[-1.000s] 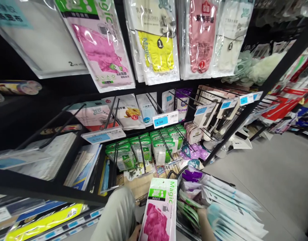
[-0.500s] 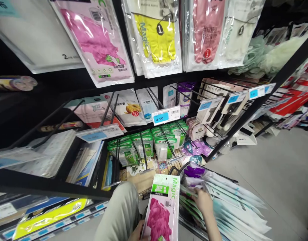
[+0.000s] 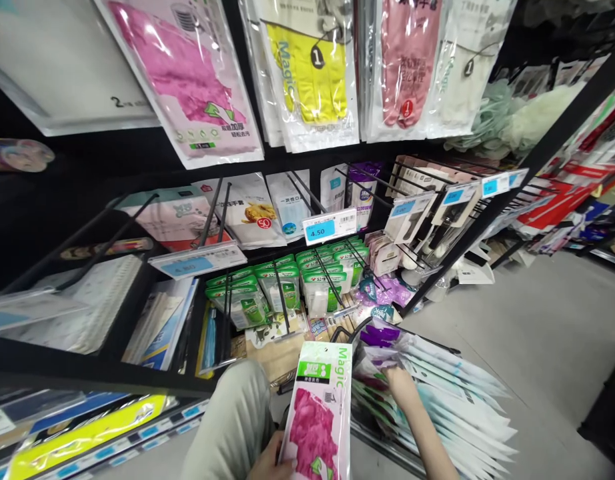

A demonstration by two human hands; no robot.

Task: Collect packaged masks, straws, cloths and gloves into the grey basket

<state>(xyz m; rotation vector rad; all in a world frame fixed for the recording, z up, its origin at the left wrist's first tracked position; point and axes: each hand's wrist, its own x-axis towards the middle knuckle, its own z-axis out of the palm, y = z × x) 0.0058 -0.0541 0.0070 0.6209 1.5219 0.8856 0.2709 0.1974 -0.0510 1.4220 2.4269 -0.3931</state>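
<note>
My left hand is closed around the lower left edge of a flat packet of pink cleaning cloth, held upright in front of my knee. The packet has a green label and the word "Magic" down its right side. To its right, my right hand reaches into a black shopping basket full of flat packets. Its fingers are hidden among them, so whether they grip one cannot be seen. White packets fan out along the basket's right side, with purple packets at its far end.
Ahead stands a black shelf rack with hooks. Glove packets and a pink cloth packet hang above. Green-topped packets hang lower, near a price tag. My bent knee is left of the held packet. Grey floor lies right.
My right hand has pushed a little farther in among the packets, and its fingers are now hidden. The view has shifted slightly. My left hand still holds the pink cloth packet.
</note>
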